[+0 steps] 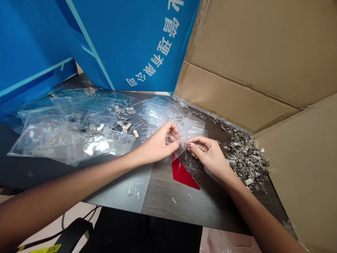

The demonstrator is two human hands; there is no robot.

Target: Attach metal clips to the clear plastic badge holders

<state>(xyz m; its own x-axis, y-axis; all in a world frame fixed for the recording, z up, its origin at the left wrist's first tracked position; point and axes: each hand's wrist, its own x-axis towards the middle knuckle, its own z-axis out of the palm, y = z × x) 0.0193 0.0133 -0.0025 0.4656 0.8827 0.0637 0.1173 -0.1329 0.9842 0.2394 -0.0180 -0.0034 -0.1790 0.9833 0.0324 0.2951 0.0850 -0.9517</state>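
While the left fingers [172,129] pinch a clear plastic badge sleeve [195,130], the right fingers [197,144] clamp its lower edge.

- Blue printed banner [126,45] with white Chinese lettering, rising behind the table
- Corrugated cardboard flaps [244,59] walling the right side
- Dark wood-grain tabletop [173,207]
- Pale floor [226,242] below, with a black strap [71,232] at lower left

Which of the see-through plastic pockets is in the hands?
The clear plastic badge holder pinched between the left hand and right hand. It tilts up above the red sheet, while the other holders lie flat in piles.
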